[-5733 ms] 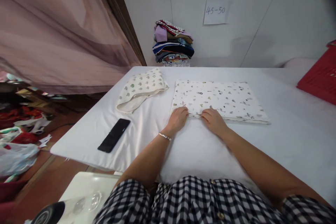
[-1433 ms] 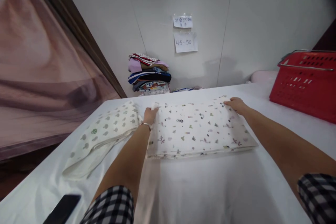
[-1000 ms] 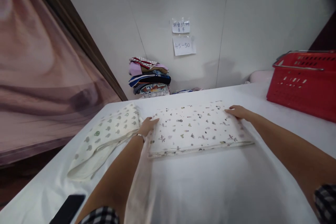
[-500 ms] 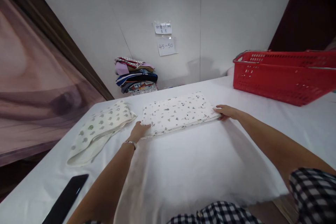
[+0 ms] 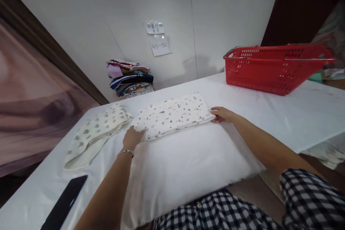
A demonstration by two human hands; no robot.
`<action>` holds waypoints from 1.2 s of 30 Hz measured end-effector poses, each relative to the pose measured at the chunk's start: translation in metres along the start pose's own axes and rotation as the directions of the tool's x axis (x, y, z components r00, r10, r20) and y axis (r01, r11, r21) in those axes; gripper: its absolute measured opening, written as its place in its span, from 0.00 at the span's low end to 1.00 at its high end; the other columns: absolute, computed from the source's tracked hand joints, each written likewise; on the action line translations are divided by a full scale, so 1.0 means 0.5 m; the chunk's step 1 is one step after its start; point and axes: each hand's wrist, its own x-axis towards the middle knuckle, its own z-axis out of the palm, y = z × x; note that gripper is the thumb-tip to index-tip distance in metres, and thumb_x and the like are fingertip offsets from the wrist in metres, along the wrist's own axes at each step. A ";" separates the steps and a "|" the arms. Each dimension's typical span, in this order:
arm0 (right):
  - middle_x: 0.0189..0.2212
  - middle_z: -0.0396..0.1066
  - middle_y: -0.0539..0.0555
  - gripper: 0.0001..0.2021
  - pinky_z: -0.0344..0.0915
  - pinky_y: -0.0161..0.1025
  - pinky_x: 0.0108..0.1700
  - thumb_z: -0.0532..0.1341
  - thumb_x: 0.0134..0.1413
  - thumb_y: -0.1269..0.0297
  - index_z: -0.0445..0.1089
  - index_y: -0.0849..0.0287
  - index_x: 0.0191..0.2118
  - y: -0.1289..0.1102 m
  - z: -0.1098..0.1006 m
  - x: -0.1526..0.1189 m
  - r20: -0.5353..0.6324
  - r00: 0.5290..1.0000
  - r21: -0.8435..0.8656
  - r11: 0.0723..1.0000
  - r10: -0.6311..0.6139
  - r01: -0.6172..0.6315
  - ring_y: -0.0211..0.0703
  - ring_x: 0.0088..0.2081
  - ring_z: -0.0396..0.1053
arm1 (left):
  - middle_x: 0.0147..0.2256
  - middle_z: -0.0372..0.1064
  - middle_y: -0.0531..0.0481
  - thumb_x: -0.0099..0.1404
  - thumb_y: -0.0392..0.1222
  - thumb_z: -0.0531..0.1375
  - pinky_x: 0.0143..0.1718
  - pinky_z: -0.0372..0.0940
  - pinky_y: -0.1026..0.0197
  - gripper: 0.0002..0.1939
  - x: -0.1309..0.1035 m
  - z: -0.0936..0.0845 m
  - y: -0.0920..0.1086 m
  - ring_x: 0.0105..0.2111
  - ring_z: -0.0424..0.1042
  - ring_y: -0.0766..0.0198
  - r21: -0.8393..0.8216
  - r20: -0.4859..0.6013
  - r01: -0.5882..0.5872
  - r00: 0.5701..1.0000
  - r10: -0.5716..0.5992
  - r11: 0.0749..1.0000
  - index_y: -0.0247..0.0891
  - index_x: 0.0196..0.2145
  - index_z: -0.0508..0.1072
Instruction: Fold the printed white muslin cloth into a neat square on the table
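Note:
A folded white cloth with small printed figures [image 5: 175, 115] lies flat across the middle of the white-covered table. My left hand [image 5: 132, 137] grips its near left corner, fingertips on top. At the near right corner my right hand [image 5: 222, 114] pinches the layered edge between thumb and fingers. A clear plastic bag or sheet, pale and see-through at its edges [image 5: 188, 169], spreads from the cloth down to the table's front edge. To the left rests another folded cloth with grey-green dots [image 5: 99, 129], touched by neither hand.
A red basket with metal handles [image 5: 258, 72] stands at the back right of the table [image 5: 304, 115]. A dark phone-like object [image 5: 64, 201] lies front left. Folded clothes [image 5: 132, 79] are stacked by the wall, under two paper signs [image 5: 160, 46].
The view has turned a little to the right, so most things appear further left. Both hands keep hold of the printed cloth's corners.

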 end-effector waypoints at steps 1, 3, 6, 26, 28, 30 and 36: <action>0.28 0.75 0.56 0.24 0.70 0.34 0.23 0.62 0.57 0.61 0.60 0.61 0.57 0.002 0.000 -0.003 0.014 1.000 0.033 0.999 -0.008 0.007 0.41 0.24 0.73 | 0.55 0.63 0.31 0.60 0.51 0.60 0.52 0.61 0.43 0.30 -0.012 0.003 0.027 0.56 0.63 0.42 0.049 -0.063 -0.041 0.997 0.044 0.998 0.32 0.55 0.63; 0.30 0.75 0.57 0.21 0.72 0.35 0.25 0.59 0.61 0.59 0.61 0.61 0.56 0.006 -0.002 -0.009 0.035 0.999 0.098 0.995 -0.019 0.015 0.42 0.26 0.74 | 0.56 0.63 0.36 0.64 0.48 0.56 0.56 0.59 0.47 0.25 -0.047 0.020 0.102 0.57 0.61 0.48 0.035 -0.129 -0.258 0.957 0.260 0.966 0.35 0.56 0.63; 0.31 0.76 0.59 0.22 0.72 0.36 0.27 0.55 0.63 0.59 0.57 0.61 0.59 0.015 -0.006 -0.018 0.020 0.999 0.175 0.984 -0.035 0.031 0.43 0.28 0.75 | 0.52 0.67 0.42 0.65 0.46 0.57 0.56 0.59 0.49 0.19 -0.120 0.075 0.248 0.53 0.65 0.53 -0.085 -0.066 -0.634 0.773 0.631 0.769 0.39 0.52 0.68; 0.20 0.71 0.47 0.24 0.54 0.29 0.18 0.59 0.54 0.73 0.61 0.63 0.58 0.034 -0.009 -0.020 -0.001 0.986 -0.009 0.986 -0.166 0.165 0.31 0.16 0.60 | 0.37 0.70 0.50 0.55 0.55 0.65 0.39 0.63 0.59 0.17 -0.181 0.252 0.533 0.38 0.68 0.61 -0.423 0.191 -0.699 0.553 0.811 0.576 0.39 0.35 0.72; 0.18 0.70 0.46 0.25 0.53 0.29 0.18 0.59 0.54 0.72 0.61 0.63 0.59 0.038 -0.011 -0.017 0.015 0.982 -0.056 0.980 -0.190 0.191 0.31 0.15 0.57 | 0.37 0.70 0.51 0.57 0.51 0.65 0.40 0.63 0.60 0.14 -0.174 0.255 0.530 0.38 0.69 0.62 -0.444 0.193 -0.698 0.537 0.821 0.562 0.40 0.36 0.73; 0.16 0.68 0.45 0.25 0.52 0.29 0.17 0.58 0.54 0.73 0.60 0.65 0.59 0.040 -0.012 -0.015 0.027 0.976 -0.079 0.973 -0.214 0.216 0.31 0.14 0.56 | 0.38 0.70 0.51 0.58 0.46 0.64 0.40 0.63 0.61 0.10 -0.170 0.256 0.528 0.39 0.69 0.62 -0.448 0.194 -0.701 0.530 0.825 0.555 0.40 0.37 0.74; 0.13 0.65 0.43 0.27 0.50 0.29 0.17 0.57 0.52 0.72 0.59 0.65 0.60 0.041 -0.013 -0.016 0.021 0.974 -0.085 0.970 -0.226 0.227 0.31 0.13 0.55 | 0.36 0.70 0.51 0.65 0.42 0.56 0.39 0.62 0.61 0.09 -0.182 0.239 0.533 0.37 0.68 0.64 -0.388 0.173 -0.688 0.599 0.782 0.613 0.39 0.33 0.75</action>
